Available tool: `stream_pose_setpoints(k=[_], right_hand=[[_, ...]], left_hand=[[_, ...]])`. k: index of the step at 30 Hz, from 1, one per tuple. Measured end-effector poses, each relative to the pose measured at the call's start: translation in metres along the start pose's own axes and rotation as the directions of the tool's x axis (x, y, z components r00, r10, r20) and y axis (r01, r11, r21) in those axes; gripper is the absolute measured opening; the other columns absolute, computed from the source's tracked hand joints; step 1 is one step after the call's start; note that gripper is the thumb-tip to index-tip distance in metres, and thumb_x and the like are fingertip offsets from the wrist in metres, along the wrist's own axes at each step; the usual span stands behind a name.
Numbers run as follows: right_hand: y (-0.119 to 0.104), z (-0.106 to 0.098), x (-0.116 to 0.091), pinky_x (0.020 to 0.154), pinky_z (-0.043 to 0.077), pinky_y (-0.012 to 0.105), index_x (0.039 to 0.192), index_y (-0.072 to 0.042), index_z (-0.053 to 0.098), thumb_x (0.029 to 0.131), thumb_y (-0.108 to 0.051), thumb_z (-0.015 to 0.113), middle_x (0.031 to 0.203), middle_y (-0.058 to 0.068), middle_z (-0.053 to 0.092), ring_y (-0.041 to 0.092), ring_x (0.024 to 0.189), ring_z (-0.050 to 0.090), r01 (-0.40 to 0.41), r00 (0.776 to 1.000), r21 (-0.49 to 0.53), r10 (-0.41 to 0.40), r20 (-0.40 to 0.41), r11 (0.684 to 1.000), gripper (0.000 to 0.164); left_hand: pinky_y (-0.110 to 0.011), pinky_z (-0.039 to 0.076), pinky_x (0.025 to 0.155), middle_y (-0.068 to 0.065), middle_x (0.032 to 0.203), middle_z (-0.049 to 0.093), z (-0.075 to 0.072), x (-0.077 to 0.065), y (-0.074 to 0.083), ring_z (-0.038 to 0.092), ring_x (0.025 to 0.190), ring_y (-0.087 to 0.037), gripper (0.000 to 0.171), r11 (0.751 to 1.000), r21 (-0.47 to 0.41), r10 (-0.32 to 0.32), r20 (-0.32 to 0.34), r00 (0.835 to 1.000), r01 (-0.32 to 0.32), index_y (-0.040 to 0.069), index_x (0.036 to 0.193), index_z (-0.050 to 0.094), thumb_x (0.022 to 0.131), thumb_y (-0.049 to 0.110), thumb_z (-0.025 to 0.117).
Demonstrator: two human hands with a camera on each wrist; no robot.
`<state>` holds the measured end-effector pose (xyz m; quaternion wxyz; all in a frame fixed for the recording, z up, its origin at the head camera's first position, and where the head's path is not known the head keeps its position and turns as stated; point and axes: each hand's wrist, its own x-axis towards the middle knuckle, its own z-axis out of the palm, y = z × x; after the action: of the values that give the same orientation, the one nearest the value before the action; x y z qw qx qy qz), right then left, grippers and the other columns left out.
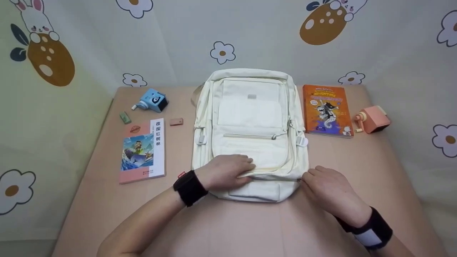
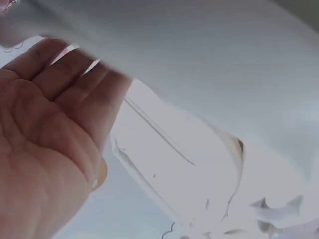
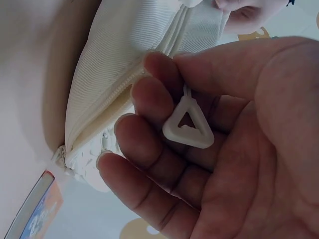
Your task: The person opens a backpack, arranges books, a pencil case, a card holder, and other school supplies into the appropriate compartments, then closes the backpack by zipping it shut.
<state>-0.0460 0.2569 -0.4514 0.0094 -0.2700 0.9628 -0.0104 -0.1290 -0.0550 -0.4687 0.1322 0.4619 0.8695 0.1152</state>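
Cream backpack (image 1: 250,110) meets both hands (image 1: 225,173), the right (image 1: 330,189) pinching its zipper pull (image 3: 187,140).

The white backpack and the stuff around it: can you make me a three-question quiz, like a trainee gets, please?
1. True or false: in the head view, the orange book lies to the right of the backpack.
2. Fill the gap: the fingers of the right hand hold a pale pull shaped like a ____.
3. What colour is the crank sharpener beside the orange book?

Key:
1. True.
2. Triangle.
3. Pink.
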Motion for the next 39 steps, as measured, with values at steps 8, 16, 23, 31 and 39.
stream_pose_setpoints(k=[8,16,23,31,39], right_hand=[[0.001,0.002,-0.001,0.053,0.036,0.031,0.079,-0.012,0.060,0.094,-0.014,0.072,0.068,-0.004,0.047,0.017,0.064,0.043,-0.016,1.000,0.018,0.016,-0.026,1.000,0.019],[-0.004,0.004,-0.001,0.048,0.035,0.031,0.073,-0.015,0.054,0.091,-0.014,0.075,0.064,-0.003,0.044,0.018,0.060,0.046,-0.008,0.994,0.005,0.008,-0.109,1.000,0.028],[-0.013,0.007,0.002,0.048,0.034,0.031,0.073,-0.014,0.054,0.090,-0.013,0.074,0.063,-0.003,0.044,0.019,0.059,0.047,0.010,0.981,-0.017,-0.013,-0.191,1.000,0.026],[-0.032,0.007,0.015,0.048,0.032,0.030,0.069,-0.014,0.050,0.090,-0.014,0.071,0.061,-0.004,0.042,0.018,0.057,0.045,0.066,0.963,-0.051,-0.077,-0.257,0.997,0.030],[-0.045,0.012,0.025,0.049,0.034,0.030,0.072,-0.013,0.054,0.091,-0.016,0.074,0.064,-0.003,0.049,0.019,0.059,0.049,0.117,0.958,-0.043,-0.124,-0.257,0.992,0.028]], left_hand=[[-0.041,0.046,0.108,-0.008,0.142,0.062,0.000,-0.031,-0.020,0.055,0.134,-0.024,0.042,0.999,-0.033,-0.003,-0.065,0.998,0.001,0.013,0.134,0.068,0.097,0.033,0.067],[-0.036,0.053,0.074,0.001,0.082,0.064,0.002,-0.026,-0.028,0.062,0.079,-0.016,0.028,0.997,-0.069,-0.035,-0.167,0.985,0.024,0.014,0.090,0.067,0.107,0.033,0.055],[-0.033,0.043,0.063,0.010,0.065,0.035,-0.002,-0.021,-0.028,0.044,0.062,-0.013,0.037,0.991,-0.104,-0.101,-0.127,0.987,0.088,0.020,0.073,0.046,0.107,0.032,0.054],[-0.033,0.043,0.064,0.010,0.062,0.035,-0.003,-0.020,-0.028,0.044,0.060,-0.013,0.040,0.988,-0.121,-0.114,-0.113,0.987,0.101,0.019,0.071,0.045,0.107,0.033,0.053],[-0.033,0.043,0.064,0.010,0.062,0.034,-0.004,-0.019,-0.028,0.043,0.060,-0.013,0.040,0.985,-0.134,-0.121,-0.107,0.987,0.107,0.019,0.070,0.044,0.107,0.033,0.053]])
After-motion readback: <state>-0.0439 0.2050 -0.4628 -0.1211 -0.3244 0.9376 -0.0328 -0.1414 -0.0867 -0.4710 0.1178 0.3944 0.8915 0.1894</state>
